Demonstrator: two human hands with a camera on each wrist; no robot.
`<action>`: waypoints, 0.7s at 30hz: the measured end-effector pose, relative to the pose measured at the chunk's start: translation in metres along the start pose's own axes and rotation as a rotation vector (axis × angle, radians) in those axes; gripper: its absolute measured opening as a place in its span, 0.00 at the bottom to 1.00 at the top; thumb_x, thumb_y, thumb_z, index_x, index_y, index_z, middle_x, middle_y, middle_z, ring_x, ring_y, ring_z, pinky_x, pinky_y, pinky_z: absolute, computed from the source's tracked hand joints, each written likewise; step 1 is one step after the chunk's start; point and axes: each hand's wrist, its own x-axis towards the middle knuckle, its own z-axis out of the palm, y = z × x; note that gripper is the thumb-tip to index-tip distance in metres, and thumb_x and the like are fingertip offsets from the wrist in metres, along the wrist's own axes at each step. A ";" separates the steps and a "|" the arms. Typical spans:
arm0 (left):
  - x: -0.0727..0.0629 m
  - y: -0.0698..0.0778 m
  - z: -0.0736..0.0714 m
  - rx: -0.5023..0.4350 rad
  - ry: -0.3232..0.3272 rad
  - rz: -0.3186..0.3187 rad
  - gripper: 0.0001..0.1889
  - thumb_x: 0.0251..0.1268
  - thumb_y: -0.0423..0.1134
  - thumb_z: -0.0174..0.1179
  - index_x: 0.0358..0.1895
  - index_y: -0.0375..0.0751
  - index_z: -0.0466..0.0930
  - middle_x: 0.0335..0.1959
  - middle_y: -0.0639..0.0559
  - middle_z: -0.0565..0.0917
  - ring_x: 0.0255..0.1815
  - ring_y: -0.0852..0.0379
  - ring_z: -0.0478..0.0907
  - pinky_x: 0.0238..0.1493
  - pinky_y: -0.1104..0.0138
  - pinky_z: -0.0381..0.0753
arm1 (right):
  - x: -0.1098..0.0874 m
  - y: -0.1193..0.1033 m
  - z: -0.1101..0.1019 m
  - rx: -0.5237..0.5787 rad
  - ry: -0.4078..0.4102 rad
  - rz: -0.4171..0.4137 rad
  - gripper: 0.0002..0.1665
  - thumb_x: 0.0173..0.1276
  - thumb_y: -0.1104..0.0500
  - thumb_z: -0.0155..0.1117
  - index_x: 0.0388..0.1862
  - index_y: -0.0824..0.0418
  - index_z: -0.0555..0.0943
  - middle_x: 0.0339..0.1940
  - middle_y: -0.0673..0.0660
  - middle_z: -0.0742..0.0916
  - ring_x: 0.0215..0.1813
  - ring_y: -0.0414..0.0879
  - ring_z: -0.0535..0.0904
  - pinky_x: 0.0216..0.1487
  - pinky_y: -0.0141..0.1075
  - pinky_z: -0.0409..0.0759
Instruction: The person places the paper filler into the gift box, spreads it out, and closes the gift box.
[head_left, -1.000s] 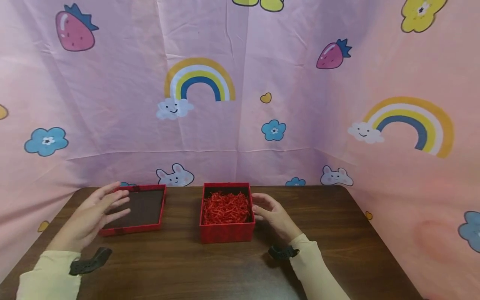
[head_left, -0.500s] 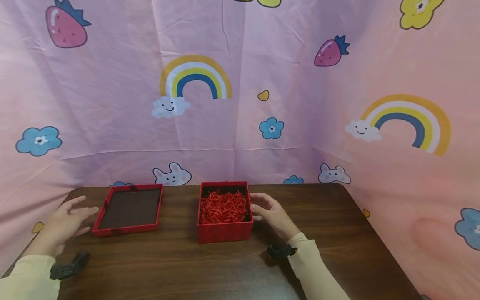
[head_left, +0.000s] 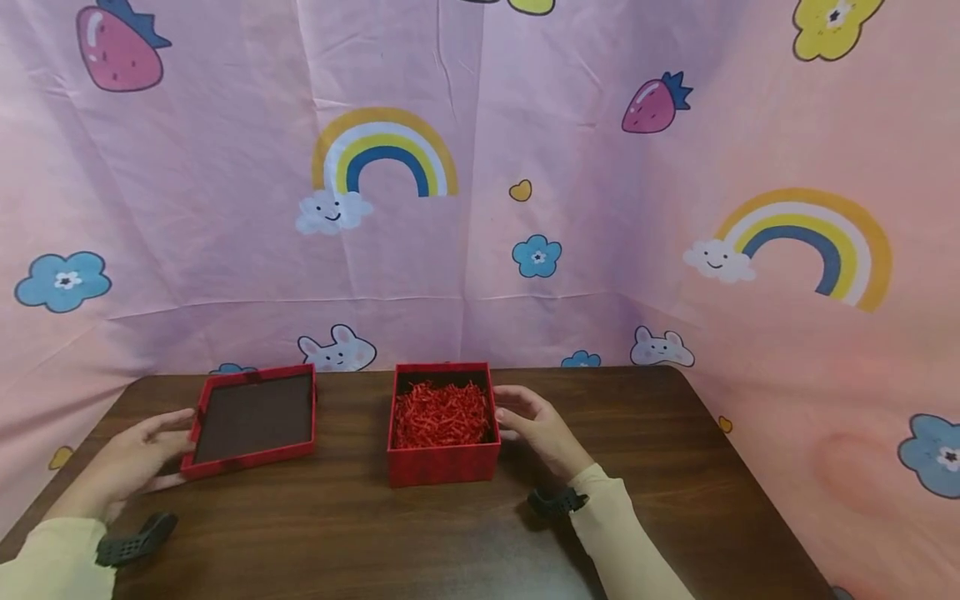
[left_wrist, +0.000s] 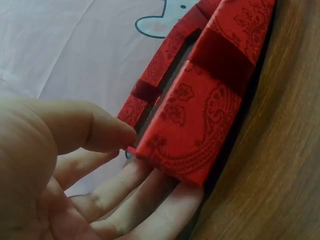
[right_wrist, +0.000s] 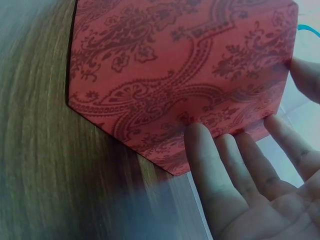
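My left hand (head_left: 126,468) grips the left edge of a shallow red box lid (head_left: 258,414) with a dark inside, lying open side up. In the left wrist view, the thumb is at the rim of the patterned lid (left_wrist: 190,120) and the other fingers reach under its corner. A deeper red box (head_left: 444,468) stands to the right, filled with red shredded paper (head_left: 441,417). Against its right side rests my right hand (head_left: 546,433). The right wrist view has extended fingertips touching the box's paisley wall (right_wrist: 180,70), with the thumb by its upper edge.
Both box parts are toward the back of a dark wooden table (head_left: 360,542). A pastel cloth (head_left: 555,325) with rainbows, flowers and strawberries hangs behind and at both sides. Each wrist wears a black band (head_left: 557,502).
My left hand went from above the lid to its left side, then took hold of that edge; the lid now sits slightly tilted. The right hand stays at the box.
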 end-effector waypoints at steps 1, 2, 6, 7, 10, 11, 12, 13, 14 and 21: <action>0.001 0.000 0.000 0.002 -0.002 -0.009 0.38 0.87 0.49 0.42 0.82 0.27 0.38 0.74 0.17 0.59 0.46 0.73 0.79 0.51 0.54 0.89 | 0.000 0.000 0.000 0.001 0.002 0.003 0.29 0.75 0.55 0.68 0.71 0.58 0.75 0.69 0.61 0.79 0.67 0.56 0.79 0.61 0.53 0.84; 0.001 0.000 0.000 0.003 -0.002 -0.017 0.39 0.86 0.50 0.43 0.82 0.27 0.39 0.74 0.18 0.60 0.47 0.71 0.80 0.51 0.54 0.89 | 0.000 0.000 0.000 0.002 0.002 0.005 0.29 0.75 0.55 0.68 0.71 0.59 0.75 0.69 0.61 0.79 0.67 0.56 0.79 0.61 0.53 0.84; 0.001 0.001 0.001 -0.003 0.022 -0.027 0.38 0.85 0.49 0.45 0.82 0.27 0.41 0.70 0.20 0.66 0.45 0.69 0.82 0.50 0.54 0.89 | 0.001 -0.001 0.000 0.000 -0.003 0.003 0.29 0.75 0.55 0.68 0.71 0.59 0.75 0.70 0.61 0.79 0.67 0.56 0.79 0.61 0.53 0.84; 0.001 0.000 0.002 -0.001 0.031 -0.023 0.38 0.85 0.49 0.45 0.82 0.27 0.42 0.70 0.20 0.67 0.44 0.70 0.82 0.49 0.54 0.89 | 0.001 -0.001 0.000 0.000 -0.005 0.001 0.29 0.75 0.54 0.68 0.71 0.59 0.75 0.70 0.61 0.79 0.67 0.56 0.79 0.62 0.53 0.84; 0.002 0.000 0.004 0.005 0.045 0.006 0.37 0.85 0.46 0.46 0.81 0.25 0.42 0.69 0.18 0.67 0.44 0.68 0.83 0.48 0.55 0.90 | 0.000 -0.001 0.000 0.003 -0.006 -0.004 0.29 0.75 0.54 0.68 0.71 0.59 0.75 0.70 0.61 0.79 0.67 0.55 0.79 0.61 0.53 0.84; 0.002 0.000 0.005 0.010 0.049 0.012 0.36 0.85 0.45 0.45 0.81 0.25 0.43 0.69 0.18 0.67 0.44 0.67 0.84 0.47 0.55 0.90 | 0.000 -0.001 -0.001 0.006 -0.007 -0.005 0.29 0.75 0.55 0.68 0.71 0.59 0.75 0.70 0.61 0.79 0.67 0.55 0.79 0.61 0.53 0.84; 0.003 0.001 0.005 0.015 0.051 0.018 0.36 0.86 0.45 0.45 0.81 0.24 0.43 0.69 0.17 0.66 0.45 0.66 0.84 0.47 0.55 0.90 | 0.000 -0.001 -0.001 0.008 -0.007 -0.005 0.29 0.75 0.55 0.68 0.71 0.59 0.75 0.70 0.62 0.79 0.67 0.55 0.79 0.61 0.52 0.84; 0.003 0.001 0.006 0.020 0.054 0.021 0.35 0.85 0.44 0.45 0.80 0.24 0.43 0.69 0.16 0.65 0.45 0.64 0.84 0.47 0.55 0.90 | -0.001 0.000 -0.001 0.009 -0.006 -0.004 0.29 0.74 0.55 0.69 0.71 0.59 0.75 0.70 0.62 0.79 0.67 0.55 0.79 0.61 0.52 0.84; 0.003 0.002 0.007 0.022 0.053 0.025 0.35 0.86 0.43 0.44 0.80 0.23 0.43 0.69 0.16 0.65 0.45 0.63 0.85 0.47 0.55 0.90 | -0.001 0.000 -0.002 0.012 -0.006 -0.003 0.29 0.74 0.55 0.69 0.71 0.60 0.75 0.70 0.62 0.79 0.67 0.55 0.79 0.61 0.52 0.84; 0.000 0.010 0.011 0.010 0.069 0.055 0.35 0.84 0.43 0.47 0.80 0.24 0.45 0.66 0.21 0.72 0.42 0.69 0.84 0.46 0.55 0.90 | 0.001 -0.001 -0.002 0.005 -0.006 0.009 0.29 0.76 0.54 0.67 0.72 0.58 0.74 0.71 0.61 0.79 0.67 0.56 0.79 0.63 0.52 0.83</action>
